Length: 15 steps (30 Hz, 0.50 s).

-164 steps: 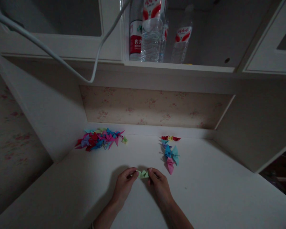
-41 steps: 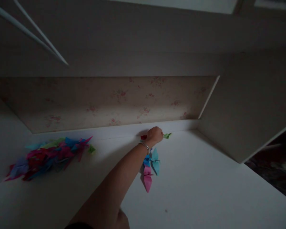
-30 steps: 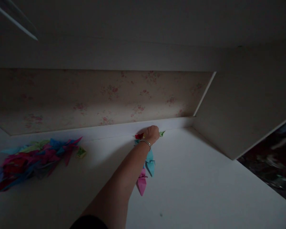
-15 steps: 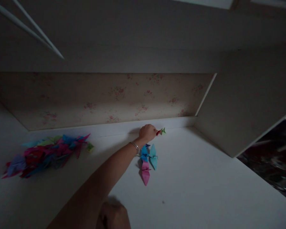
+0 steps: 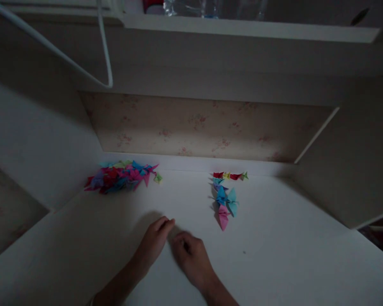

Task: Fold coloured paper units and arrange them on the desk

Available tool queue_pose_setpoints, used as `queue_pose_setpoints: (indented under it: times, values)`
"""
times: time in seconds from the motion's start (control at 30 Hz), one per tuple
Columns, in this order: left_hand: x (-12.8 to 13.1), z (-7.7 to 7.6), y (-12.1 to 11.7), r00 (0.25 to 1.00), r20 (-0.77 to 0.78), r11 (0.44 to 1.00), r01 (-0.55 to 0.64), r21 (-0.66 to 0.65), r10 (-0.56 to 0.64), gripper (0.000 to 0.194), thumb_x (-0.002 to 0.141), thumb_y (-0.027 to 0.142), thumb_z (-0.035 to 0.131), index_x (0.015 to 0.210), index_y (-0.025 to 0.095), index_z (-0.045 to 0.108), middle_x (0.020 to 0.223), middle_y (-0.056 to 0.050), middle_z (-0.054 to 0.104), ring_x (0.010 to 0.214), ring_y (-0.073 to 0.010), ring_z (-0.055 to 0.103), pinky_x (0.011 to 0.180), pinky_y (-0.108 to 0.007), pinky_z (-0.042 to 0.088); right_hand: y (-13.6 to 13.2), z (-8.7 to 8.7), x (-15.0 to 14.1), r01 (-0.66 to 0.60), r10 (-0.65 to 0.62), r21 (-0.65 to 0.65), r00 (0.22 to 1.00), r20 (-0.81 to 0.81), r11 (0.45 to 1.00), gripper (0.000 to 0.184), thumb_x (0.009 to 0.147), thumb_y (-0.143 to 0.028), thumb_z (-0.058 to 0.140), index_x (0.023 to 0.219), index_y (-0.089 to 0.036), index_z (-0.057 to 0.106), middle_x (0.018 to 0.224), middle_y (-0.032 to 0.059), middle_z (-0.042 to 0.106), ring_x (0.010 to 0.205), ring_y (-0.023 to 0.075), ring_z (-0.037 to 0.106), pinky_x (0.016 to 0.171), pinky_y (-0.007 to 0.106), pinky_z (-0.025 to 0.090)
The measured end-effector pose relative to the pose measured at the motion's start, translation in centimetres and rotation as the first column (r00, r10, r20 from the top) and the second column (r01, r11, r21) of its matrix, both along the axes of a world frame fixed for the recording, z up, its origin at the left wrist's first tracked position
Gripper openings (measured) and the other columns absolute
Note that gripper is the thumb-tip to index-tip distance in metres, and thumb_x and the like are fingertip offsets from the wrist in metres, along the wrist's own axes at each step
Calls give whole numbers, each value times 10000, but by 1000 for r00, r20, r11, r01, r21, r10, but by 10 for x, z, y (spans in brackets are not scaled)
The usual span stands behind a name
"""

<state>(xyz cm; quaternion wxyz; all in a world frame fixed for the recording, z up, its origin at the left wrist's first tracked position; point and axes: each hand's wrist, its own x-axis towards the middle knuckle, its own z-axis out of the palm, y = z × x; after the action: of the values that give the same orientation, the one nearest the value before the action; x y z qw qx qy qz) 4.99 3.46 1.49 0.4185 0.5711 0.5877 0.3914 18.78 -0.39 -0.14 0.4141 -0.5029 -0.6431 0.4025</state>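
Observation:
My left hand (image 5: 157, 237) hovers over the white tabletop with its thumb and fingers pinched together, and nothing shows between them. Just right of it, my right hand (image 5: 192, 258) is loosely curled, its fingers closed and nothing visible inside. Further back on the right, folded paper cranes form an angled arrangement. Its back row holds red and yellow ones and ends at a small green paper crane (image 5: 245, 175). A blue crane (image 5: 221, 195), a light-blue crane (image 5: 232, 202) and a pink crane (image 5: 223, 216) lie nearer me.
A heap of colourful paper cranes (image 5: 121, 176) lies at the back left, with a small yellow-green crane (image 5: 158, 177) beside it. A white cable (image 5: 67, 59) hangs at upper left. Overhead is a shelf edge (image 5: 252, 29) with plastic bottles (image 5: 191, 7). Side panels flank the tabletop (image 5: 274, 255).
The green crane, earlier between both hands, now lies at the row's right end beside a red crane. My left hand has let go and drawn back next to my right hand.

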Motion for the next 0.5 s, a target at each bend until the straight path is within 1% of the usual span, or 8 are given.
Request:
queue_pose_setpoints:
  times: [0.1,0.17,0.27,0.37,0.43,0.5]
  values:
    - [-24,-18,-19,998,52,995,-34,-98,40,356,772,457,514,546,217,381,499,82,305,506,-110,331,501,-235,277,0,-3,0,7,-7,-26,1000,0,1000,225,882,-308,480,783,-203,653,644,-10,603,567,138,503,528,229,339]
    - [-30,-23,-24,997,66,992,-24,-121,32,367,770,464,515,544,218,362,500,85,276,499,-105,303,496,-239,248,-1,-5,-1,20,-20,-42,1000,-3,999,238,881,-343,487,777,-200,647,635,-8,598,563,143,499,520,234,334]
    - [-30,-21,-24,997,76,997,17,-80,-11,356,774,431,506,539,213,353,522,79,277,519,-104,307,512,-243,239,-1,-7,-4,30,-29,-47,999,15,998,263,875,-385,497,756,-198,640,630,-2,595,574,157,509,531,245,345]
    - [-28,-17,-20,993,112,998,-22,-66,29,317,757,371,492,532,218,329,521,76,272,526,-107,299,509,-246,234,0,-6,-16,85,-83,-63,996,43,994,271,867,-407,504,753,-201,638,638,4,605,601,174,536,554,258,371]
    - [-29,-16,-17,984,164,996,-54,-74,65,278,739,331,477,527,220,337,515,73,283,526,-110,298,504,-248,238,8,-2,-30,113,-110,-71,993,54,991,288,877,-413,479,752,-203,630,644,5,614,616,178,556,561,261,390]
    - [-32,-16,-14,972,218,994,-67,-80,83,238,719,294,464,518,214,365,518,64,315,533,-111,311,506,-247,249,25,3,-46,108,-103,-41,989,104,993,299,897,-403,433,783,-203,624,672,5,631,642,174,581,581,257,418]
